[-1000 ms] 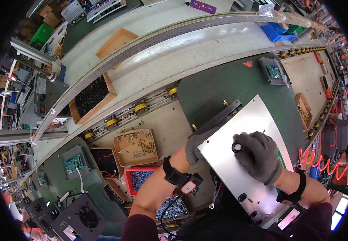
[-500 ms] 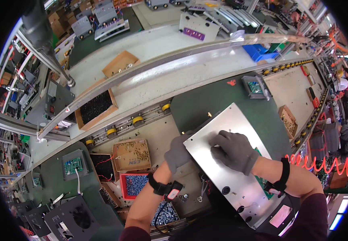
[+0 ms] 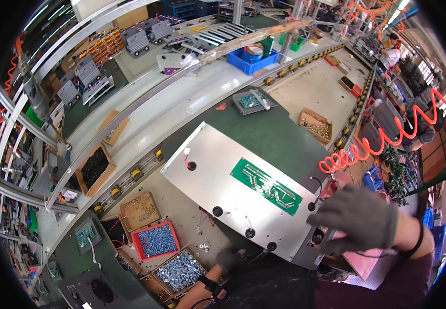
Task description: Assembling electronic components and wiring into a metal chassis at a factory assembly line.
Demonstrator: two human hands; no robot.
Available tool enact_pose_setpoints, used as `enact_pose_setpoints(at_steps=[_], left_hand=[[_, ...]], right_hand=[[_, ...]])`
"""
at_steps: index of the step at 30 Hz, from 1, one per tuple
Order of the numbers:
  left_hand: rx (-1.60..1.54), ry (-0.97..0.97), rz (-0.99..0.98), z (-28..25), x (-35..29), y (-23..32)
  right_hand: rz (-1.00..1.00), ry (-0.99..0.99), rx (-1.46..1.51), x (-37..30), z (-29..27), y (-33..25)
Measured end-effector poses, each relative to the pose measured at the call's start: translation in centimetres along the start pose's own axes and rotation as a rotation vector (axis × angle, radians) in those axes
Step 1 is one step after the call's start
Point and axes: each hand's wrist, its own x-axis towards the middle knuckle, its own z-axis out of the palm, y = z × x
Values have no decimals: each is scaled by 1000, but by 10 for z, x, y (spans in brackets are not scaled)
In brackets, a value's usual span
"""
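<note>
A silver sheet-metal panel (image 3: 210, 177) lies slanted across the green mat, with a green circuit board (image 3: 267, 185) on its face. Several black grommets are set in it; a short wire with a white plug (image 3: 186, 151) sticks up from the one near its far-left corner. My right hand (image 3: 362, 216), in a grey glove, hovers by the panel's right end, its fingers stretched and apart, holding nothing I can see. Close to the near edge of the panel is my gloved left hand (image 3: 227, 260); its fingers are dark and partly hidden, so their grip is unclear.
Left of the panel stand a red bin (image 3: 156, 241) and a cardboard box of metal hardware (image 3: 181, 271). A grey tray with a circuit board (image 3: 252, 102) sits beyond it. A coiled orange air hose (image 3: 357, 154) hangs at right; a metal rail (image 3: 146, 98) crosses the far side.
The view has swung right. My right hand has left the panel's far part for its right end, its fingers now spread. My left hand has gone from the far-left edge to the near edge.
</note>
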Motion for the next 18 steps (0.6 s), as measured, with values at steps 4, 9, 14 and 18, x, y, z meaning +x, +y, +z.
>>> enact_pose_setpoints(at_steps=[4, 9, 14, 18], left_hand=[[247, 0, 19, -6, -5, 57], [328, 38, -159, 2, 7, 75], [327, 67, -30, 26, 44, 160], [299, 98, 67, 43, 90, 216]], right_hand=[[-46, -14, 38, -38, 107, 6], [598, 1102, 520, -77, 192, 101], [1113, 260, -146, -127, 401, 183], [1133, -139, 54, -129, 419, 197]])
